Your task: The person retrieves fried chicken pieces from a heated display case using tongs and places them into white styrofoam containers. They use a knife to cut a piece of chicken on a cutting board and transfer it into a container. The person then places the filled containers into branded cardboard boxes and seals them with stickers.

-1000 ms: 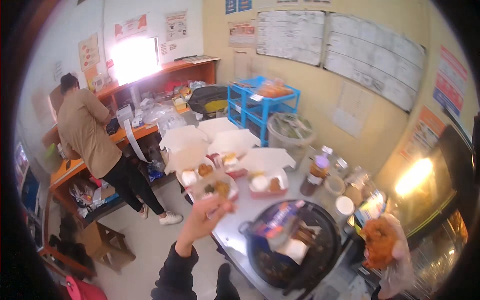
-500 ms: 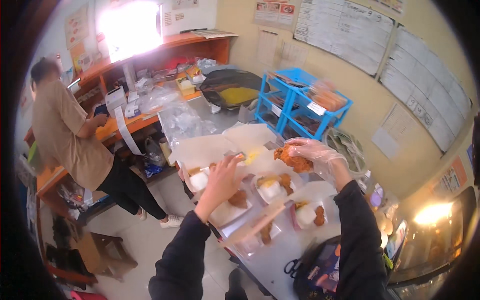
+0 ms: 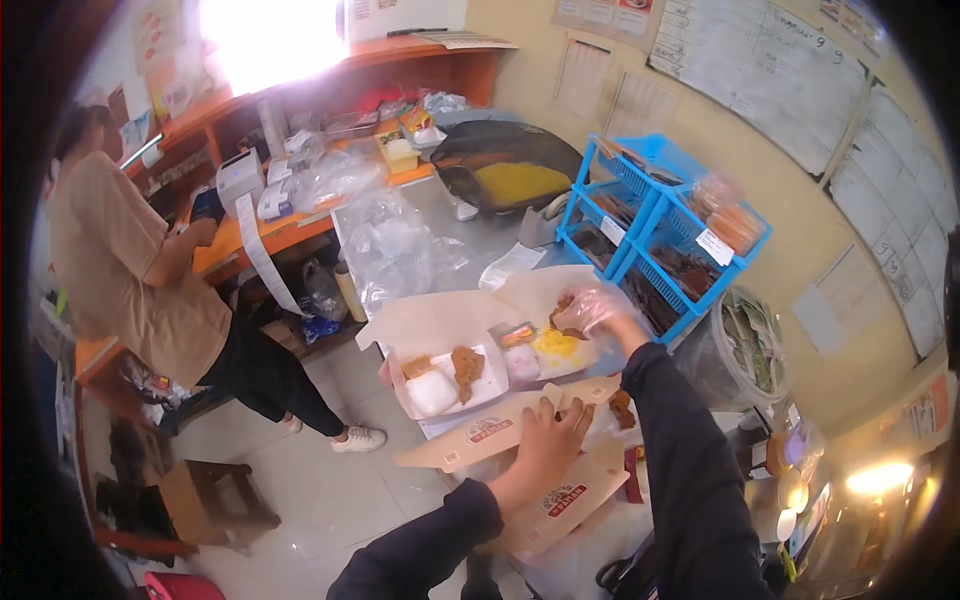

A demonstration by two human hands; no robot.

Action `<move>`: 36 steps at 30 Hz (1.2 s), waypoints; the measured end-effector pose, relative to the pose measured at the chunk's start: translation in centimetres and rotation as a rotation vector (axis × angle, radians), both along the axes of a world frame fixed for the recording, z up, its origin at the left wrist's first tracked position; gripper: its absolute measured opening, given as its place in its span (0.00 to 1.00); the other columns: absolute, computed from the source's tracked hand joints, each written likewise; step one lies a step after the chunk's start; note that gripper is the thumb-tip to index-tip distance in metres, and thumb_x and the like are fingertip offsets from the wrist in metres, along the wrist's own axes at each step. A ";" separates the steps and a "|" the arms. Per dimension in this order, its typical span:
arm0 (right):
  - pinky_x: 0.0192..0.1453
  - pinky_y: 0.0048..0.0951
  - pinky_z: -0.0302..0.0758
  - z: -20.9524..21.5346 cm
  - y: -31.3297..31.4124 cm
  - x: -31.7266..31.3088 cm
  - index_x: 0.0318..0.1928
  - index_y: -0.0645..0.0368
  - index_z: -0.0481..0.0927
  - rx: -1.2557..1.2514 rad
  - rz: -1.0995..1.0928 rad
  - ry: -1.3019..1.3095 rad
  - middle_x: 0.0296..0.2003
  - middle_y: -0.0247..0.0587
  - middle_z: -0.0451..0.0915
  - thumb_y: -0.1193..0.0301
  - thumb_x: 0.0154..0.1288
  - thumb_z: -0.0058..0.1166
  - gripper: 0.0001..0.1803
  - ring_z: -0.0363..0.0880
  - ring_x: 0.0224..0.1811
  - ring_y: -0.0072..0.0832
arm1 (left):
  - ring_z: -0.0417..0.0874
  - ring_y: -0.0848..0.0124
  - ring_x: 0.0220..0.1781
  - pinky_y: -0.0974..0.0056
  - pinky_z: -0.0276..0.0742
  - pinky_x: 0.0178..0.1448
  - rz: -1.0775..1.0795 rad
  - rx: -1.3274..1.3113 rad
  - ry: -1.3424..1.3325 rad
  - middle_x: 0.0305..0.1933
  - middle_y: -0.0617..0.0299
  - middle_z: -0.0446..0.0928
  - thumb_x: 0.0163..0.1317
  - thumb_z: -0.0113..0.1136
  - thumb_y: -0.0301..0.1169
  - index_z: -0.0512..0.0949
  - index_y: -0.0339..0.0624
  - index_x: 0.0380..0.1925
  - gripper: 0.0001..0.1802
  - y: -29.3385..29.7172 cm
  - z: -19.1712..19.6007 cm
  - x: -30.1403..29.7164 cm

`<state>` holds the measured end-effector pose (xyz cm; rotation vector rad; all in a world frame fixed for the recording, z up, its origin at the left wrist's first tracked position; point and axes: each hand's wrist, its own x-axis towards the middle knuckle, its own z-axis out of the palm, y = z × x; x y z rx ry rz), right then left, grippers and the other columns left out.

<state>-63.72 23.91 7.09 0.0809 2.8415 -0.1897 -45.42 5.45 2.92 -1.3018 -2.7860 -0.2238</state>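
Note:
My right hand (image 3: 600, 308), in a clear plastic glove, grips a piece of fried chicken (image 3: 566, 316) over the far right open cardboard box. Beneath it lie yellow shreds (image 3: 556, 344), a white wrapped portion (image 3: 521, 362) and a small packet (image 3: 518, 334). To its left, another open box (image 3: 490, 388) holds fried chicken (image 3: 466, 370) and a white wrapped mound (image 3: 432, 393). My bare left hand (image 3: 546, 438) rests on the lids of the nearer boxes, fingers bent and apart. One brown lid (image 3: 490, 432) partly covers what is under it.
Blue stacked baskets (image 3: 650, 225) stand behind the boxes, beside a clear tub of green leaves (image 3: 745, 345). A dark bowl of yellow food (image 3: 515, 170) and plastic bags (image 3: 385, 235) lie farther back. At left, a person (image 3: 150, 240) stands by the orange counter.
My right hand has carried the fried chicken down into the far right box. My left hand has moved from above the far boxes onto the nearer lids. The view has shifted.

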 end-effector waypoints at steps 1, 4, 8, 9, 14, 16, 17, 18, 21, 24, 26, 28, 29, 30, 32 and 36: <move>0.54 0.36 0.78 -1.8 0.3 0.3 0.53 0.50 0.82 -0.051 -0.009 0.082 0.46 0.43 0.86 0.54 0.46 0.66 0.31 0.84 0.47 0.41 | 0.73 0.50 0.57 0.46 0.73 0.50 -0.010 0.016 0.018 0.69 0.57 0.66 0.53 0.65 0.30 0.64 0.45 0.70 0.41 0.1 -0.8 0.1; 0.56 0.38 0.77 -4.3 -0.3 1.7 0.49 0.50 0.83 -0.121 0.061 0.258 0.46 0.44 0.85 0.55 0.51 0.64 0.25 0.83 0.50 0.42 | 0.72 0.46 0.60 0.45 0.73 0.53 -0.011 0.043 0.051 0.71 0.57 0.64 0.52 0.67 0.32 0.63 0.45 0.71 0.44 0.4 -2.8 0.2; 0.56 0.40 0.77 -3.1 -1.9 3.4 0.44 0.52 0.85 -0.071 0.238 0.356 0.47 0.46 0.85 0.57 0.58 0.59 0.17 0.83 0.50 0.40 | 0.70 0.44 0.63 0.44 0.73 0.56 0.040 0.013 0.050 0.72 0.56 0.62 0.52 0.67 0.34 0.65 0.47 0.70 0.42 0.3 -2.7 0.5; 0.56 0.39 0.77 -3.1 -1.7 4.0 0.46 0.53 0.84 -0.075 0.239 0.387 0.48 0.46 0.84 0.58 0.59 0.60 0.18 0.83 0.50 0.39 | 0.70 0.44 0.64 0.44 0.73 0.57 0.049 0.004 0.046 0.72 0.55 0.62 0.53 0.67 0.35 0.65 0.47 0.70 0.41 0.4 -2.5 0.6; 0.45 0.30 0.78 1.3 3.2 4.8 0.60 0.50 0.77 -0.938 -0.038 0.138 0.52 0.35 0.82 0.59 0.71 0.56 0.21 0.79 0.40 0.26 | 0.69 0.49 0.67 0.46 0.73 0.62 0.061 0.146 -0.118 0.72 0.50 0.63 0.58 0.60 0.31 0.69 0.49 0.67 0.33 -3.6 1.6 -1.7; 0.37 0.21 0.75 8.4 3.3 9.7 0.62 0.47 0.75 -1.225 -0.209 0.027 0.44 0.30 0.77 0.57 0.71 0.58 0.22 0.75 0.37 0.16 | 0.71 0.52 0.65 0.44 0.74 0.56 0.098 0.140 0.121 0.68 0.48 0.66 0.57 0.61 0.31 0.75 0.48 0.59 0.27 -5.4 2.4 -2.9; 0.36 0.22 0.75 10.9 3.0 12.0 0.63 0.47 0.75 -1.280 -0.238 0.043 0.43 0.30 0.76 0.56 0.71 0.58 0.23 0.74 0.37 0.17 | 0.70 0.51 0.65 0.44 0.74 0.57 0.133 0.129 0.184 0.68 0.48 0.66 0.57 0.63 0.32 0.75 0.48 0.59 0.27 -6.9 2.5 -3.8; 0.35 0.22 0.75 13.2 3.0 14.5 0.63 0.47 0.74 -1.328 -0.273 0.065 0.43 0.30 0.75 0.55 0.71 0.57 0.24 0.74 0.37 0.17 | 0.70 0.51 0.66 0.44 0.73 0.58 0.163 0.128 0.247 0.68 0.47 0.67 0.57 0.64 0.33 0.75 0.48 0.59 0.27 -8.0 2.5 -4.3; 0.34 0.19 0.75 17.5 3.9 21.5 0.66 0.48 0.71 -1.362 -0.358 0.078 0.43 0.32 0.76 0.53 0.72 0.56 0.27 0.75 0.37 0.17 | 0.68 0.50 0.67 0.45 0.71 0.62 0.214 0.242 0.310 0.68 0.48 0.66 0.56 0.66 0.33 0.75 0.46 0.59 0.28 -9.0 5.3 -2.1; 0.34 0.16 0.75 18.6 5.9 28.2 0.68 0.50 0.70 -1.334 -0.435 0.105 0.44 0.34 0.76 0.52 0.72 0.55 0.29 0.76 0.38 0.17 | 0.71 0.50 0.65 0.49 0.71 0.65 0.019 0.433 -0.119 0.67 0.48 0.68 0.57 0.65 0.33 0.72 0.46 0.62 0.30 -8.2 8.5 4.0; 0.34 0.14 0.75 19.0 6.4 31.6 0.68 0.51 0.69 -1.236 -0.459 0.101 0.44 0.35 0.76 0.52 0.71 0.55 0.30 0.77 0.38 0.17 | 0.74 0.50 0.62 0.50 0.73 0.61 -0.054 0.368 -0.294 0.63 0.48 0.72 0.58 0.64 0.34 0.73 0.46 0.61 0.29 -7.6 8.4 8.8; 0.33 0.17 0.76 19.0 6.9 35.0 0.68 0.53 0.69 -1.261 -0.502 0.118 0.45 0.37 0.76 0.54 0.71 0.56 0.31 0.78 0.37 0.19 | 0.77 0.49 0.58 0.50 0.76 0.56 -0.052 0.328 -0.386 0.59 0.48 0.75 0.60 0.63 0.33 0.73 0.46 0.60 0.26 -7.5 7.1 11.2; 0.33 0.18 0.76 19.3 6.9 36.8 0.68 0.54 0.69 -1.263 -0.524 0.144 0.45 0.37 0.76 0.54 0.71 0.56 0.31 0.78 0.37 0.19 | 0.79 0.49 0.55 0.49 0.77 0.53 -0.019 0.318 -0.398 0.57 0.47 0.77 0.62 0.61 0.32 0.73 0.46 0.59 0.24 -7.7 5.3 11.0; 0.33 0.19 0.76 19.4 7.0 38.5 0.68 0.55 0.69 -1.267 -0.545 0.173 0.45 0.37 0.76 0.55 0.70 0.56 0.31 0.78 0.37 0.20 | 0.81 0.48 0.53 0.49 0.77 0.50 0.013 0.306 -0.407 0.55 0.47 0.78 0.63 0.60 0.31 0.74 0.46 0.59 0.22 -7.9 4.4 10.7; 0.34 0.20 0.76 19.1 7.9 41.6 0.68 0.56 0.69 -1.261 -0.582 0.258 0.44 0.38 0.76 0.55 0.70 0.56 0.31 0.78 0.37 0.21 | 0.82 0.50 0.46 0.50 0.78 0.46 0.101 0.300 -0.413 0.50 0.47 0.79 0.64 0.56 0.28 0.73 0.43 0.57 0.21 -8.6 4.6 10.0; 0.33 0.18 0.75 19.1 8.4 46.5 0.67 0.54 0.70 -1.287 -0.711 0.364 0.43 0.37 0.77 0.55 0.70 0.56 0.30 0.77 0.36 0.21 | 0.83 0.50 0.39 0.48 0.77 0.42 0.136 0.287 -0.346 0.44 0.48 0.80 0.64 0.54 0.25 0.73 0.42 0.55 0.18 -8.6 4.3 10.9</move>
